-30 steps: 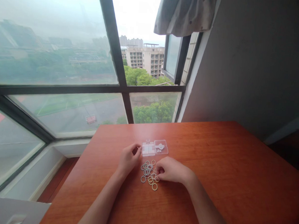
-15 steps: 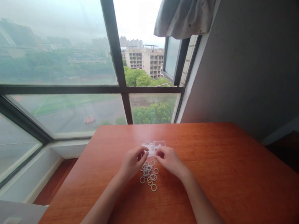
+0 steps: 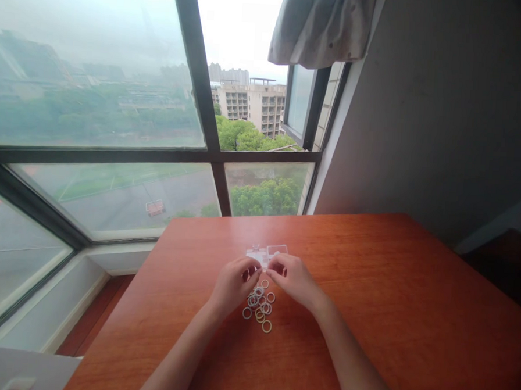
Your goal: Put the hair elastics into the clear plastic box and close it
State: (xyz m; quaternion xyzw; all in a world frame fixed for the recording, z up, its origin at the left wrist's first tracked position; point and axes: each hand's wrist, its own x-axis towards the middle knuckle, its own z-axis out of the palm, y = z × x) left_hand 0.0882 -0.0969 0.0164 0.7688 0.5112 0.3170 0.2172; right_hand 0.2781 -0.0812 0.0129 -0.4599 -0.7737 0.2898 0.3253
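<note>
My left hand [image 3: 237, 280] and my right hand [image 3: 293, 276] meet almost fingertip to fingertip over the table. Both have thumb and index finger pinched together. A tiny pale thing seems to sit between the fingertips, too small to make out. Just below them lies a loose pile of small pale rings [image 3: 266, 326], some overlapping, a few yellowish; my left hand covers part of the pile's left side. Behind my fingers, a small clear plastic box [image 3: 277, 247] lies with its lid open, its near part hidden by my hands. Something whitish is inside it.
The reddish-brown wooden table [image 3: 389, 318] reaches to a large window [image 3: 158, 156] in front and on the left. A grey wall [image 3: 421, 122] rises on the right. A curtain [image 3: 319, 29] hangs above the open window pane [image 3: 299, 101].
My left hand has moved slightly right, closing the gap to my right hand, so the fingertips now nearly touch. The rings and the box stay as they were.
</note>
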